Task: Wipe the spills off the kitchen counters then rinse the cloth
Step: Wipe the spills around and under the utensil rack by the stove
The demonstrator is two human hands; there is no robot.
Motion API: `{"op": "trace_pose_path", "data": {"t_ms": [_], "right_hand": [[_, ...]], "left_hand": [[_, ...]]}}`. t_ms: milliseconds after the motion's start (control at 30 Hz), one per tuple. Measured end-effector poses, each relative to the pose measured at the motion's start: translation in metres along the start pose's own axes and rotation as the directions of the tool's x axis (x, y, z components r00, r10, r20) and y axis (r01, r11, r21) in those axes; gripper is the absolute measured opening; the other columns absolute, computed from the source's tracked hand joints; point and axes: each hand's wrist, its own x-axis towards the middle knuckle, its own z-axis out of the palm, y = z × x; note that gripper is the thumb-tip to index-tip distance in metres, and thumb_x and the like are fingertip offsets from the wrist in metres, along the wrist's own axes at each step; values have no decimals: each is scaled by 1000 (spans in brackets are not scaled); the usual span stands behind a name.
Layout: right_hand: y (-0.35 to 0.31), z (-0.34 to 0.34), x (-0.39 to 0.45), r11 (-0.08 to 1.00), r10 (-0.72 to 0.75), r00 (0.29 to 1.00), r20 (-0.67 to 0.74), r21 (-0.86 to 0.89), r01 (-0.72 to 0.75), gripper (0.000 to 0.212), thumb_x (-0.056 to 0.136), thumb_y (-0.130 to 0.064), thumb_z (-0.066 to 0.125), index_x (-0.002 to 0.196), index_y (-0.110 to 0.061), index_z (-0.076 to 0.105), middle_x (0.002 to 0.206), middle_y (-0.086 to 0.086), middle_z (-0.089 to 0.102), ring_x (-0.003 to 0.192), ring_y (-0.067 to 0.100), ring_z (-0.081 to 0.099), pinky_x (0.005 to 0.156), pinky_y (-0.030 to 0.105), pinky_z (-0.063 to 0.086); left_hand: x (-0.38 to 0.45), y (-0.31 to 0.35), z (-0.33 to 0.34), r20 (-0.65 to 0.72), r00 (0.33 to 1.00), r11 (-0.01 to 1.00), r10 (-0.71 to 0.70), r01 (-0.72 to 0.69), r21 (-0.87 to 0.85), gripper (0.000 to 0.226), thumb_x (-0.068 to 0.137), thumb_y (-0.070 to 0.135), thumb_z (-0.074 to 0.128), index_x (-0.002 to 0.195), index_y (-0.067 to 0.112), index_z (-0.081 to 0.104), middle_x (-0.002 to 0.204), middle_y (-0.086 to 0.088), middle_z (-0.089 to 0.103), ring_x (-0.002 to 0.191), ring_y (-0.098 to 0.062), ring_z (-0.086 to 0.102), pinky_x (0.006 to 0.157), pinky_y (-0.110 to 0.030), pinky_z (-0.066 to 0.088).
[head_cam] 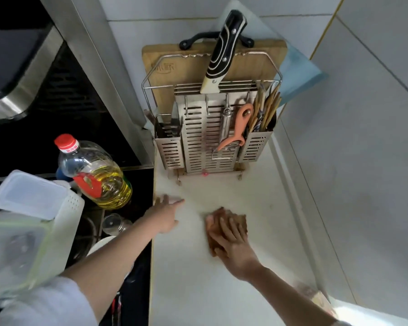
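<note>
right hand (233, 245) lies flat, fingers straight, pressing a crumpled brown cloth (224, 229) onto the smooth pale counter (198, 278), just in front of the slotted steel utensil rack (207, 137). left hand (167, 212) rests beside it near the counter's edge, fingers straight, holding nothing.
</note>
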Motion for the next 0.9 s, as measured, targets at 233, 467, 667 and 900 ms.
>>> {"op": "trace_pose_path", "data": {"t_ms": [233, 467, 667, 900], "right_hand": [[26, -35, 90, 950, 188, 979, -81, -239, -202, 69, 92, -53, 6, 157, -30, 1, 161, 14, -15, 147, 44, -14, 120, 58, -2], [-27, -16, 115, 976, -55, 998, 34, -208, 61, 57, 104, -51, 17, 157, -35, 2, 162, 1, -17, 148, 31, -24, 121, 50, -13], [20, -37, 125, 979, 131, 982, -138, -139, -150, 63, 89, -46, 29, 148, -27, 33, 165, 8, 15, 153, 30, -1, 122, 54, -1], [-28, -23, 159, 970, -18, 1000, 4, -244, 19, 69, 95, -51, 14, 159, -24, 6, 167, 5, 2, 152, 33, -11, 121, 57, -5]], "left_hand": [[4, -3, 22, -19, 999, 997, 47, -46, 69, 100, 90, 37, 66, 156, 37, -9, 162, -20, -17, 148, -50, -7, 117, -53, 30], [14, -4, 22, -65, 998, 999, 0, 3, 35, 118, 82, 43, 76, 157, 10, -10, 164, -19, -11, 149, -46, 0, 120, -48, 26], [15, -13, 31, -106, 993, 998, 44, -48, -37, 116, 83, 42, 75, 158, 16, -10, 164, -11, -17, 150, -43, -9, 119, -48, 29], [19, -14, 31, -63, 997, 998, 42, -45, -49, 118, 82, 42, 76, 157, 15, -12, 164, -11, -20, 149, -45, -12, 121, -50, 22]]}}
